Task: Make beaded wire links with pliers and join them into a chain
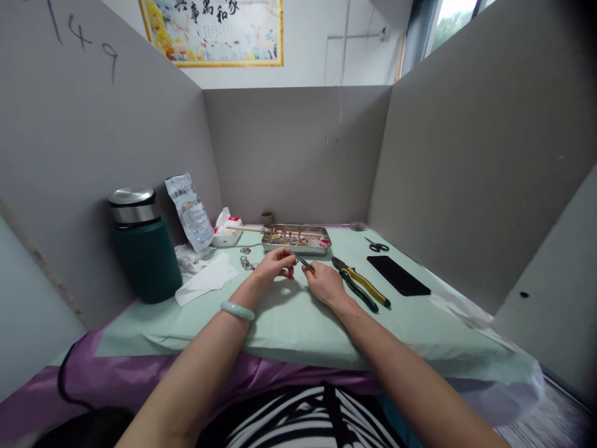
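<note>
My left hand (276,262) rests on the pale green table cover, its fingers pinched together on something too small to make out. My right hand (325,283) is closed around a small dark-tipped tool (305,263) whose tip points toward the left fingertips. Both hands meet just in front of a metal tray (297,239) filled with small colourful beads. A pale green bangle (237,310) sits on my left wrist.
Yellow-handled pliers (361,285) lie right of my right hand, then a black phone (398,275) and small scissors (377,246). A dark green flask (142,246), a foil packet (189,211), white tissues (208,278) and small metal rings (245,261) lie left. Grey partition walls enclose the table.
</note>
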The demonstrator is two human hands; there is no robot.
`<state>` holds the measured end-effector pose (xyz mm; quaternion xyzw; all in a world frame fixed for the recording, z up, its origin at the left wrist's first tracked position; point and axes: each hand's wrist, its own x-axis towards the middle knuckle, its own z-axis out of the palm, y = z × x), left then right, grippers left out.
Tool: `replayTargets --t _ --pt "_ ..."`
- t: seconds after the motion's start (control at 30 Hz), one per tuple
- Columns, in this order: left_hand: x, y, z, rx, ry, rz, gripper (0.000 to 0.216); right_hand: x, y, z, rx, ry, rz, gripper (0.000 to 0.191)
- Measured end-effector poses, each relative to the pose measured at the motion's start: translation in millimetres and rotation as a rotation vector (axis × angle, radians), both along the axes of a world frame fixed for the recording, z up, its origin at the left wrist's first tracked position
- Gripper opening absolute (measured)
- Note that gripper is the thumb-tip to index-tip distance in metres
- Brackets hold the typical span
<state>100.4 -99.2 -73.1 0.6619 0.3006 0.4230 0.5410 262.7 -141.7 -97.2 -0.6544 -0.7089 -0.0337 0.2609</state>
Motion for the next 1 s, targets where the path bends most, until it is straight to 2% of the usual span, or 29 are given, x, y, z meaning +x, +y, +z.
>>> replayTargets --t 0.23,0.4,0.7,1.0 --pt "-0.4 3.5 -3.7 -0.008 -0.075 -0.029 0.033 -2.9 -3.2 1.4 -0.038 -0.03 -0.006 0.037" --pt "-1.3 7.0 -6.4 -0.016 -0.091 -0.029 0.033 -0.3 -1.6 0.5 0.014 0.011 0.009 0.038" --pt "-0.4 0.7 -1.6 -0.058 -0.073 -0.074 0.024 -0.8 -1.4 -0.9 0.031 0.002 0.012 0.035" --pt "-1.3 2.7 -2.1 -0.016 -0.039 -0.054 0.031 -0.1 -3.4 -0.9 0.087 -0.032 -0.039 0.031"
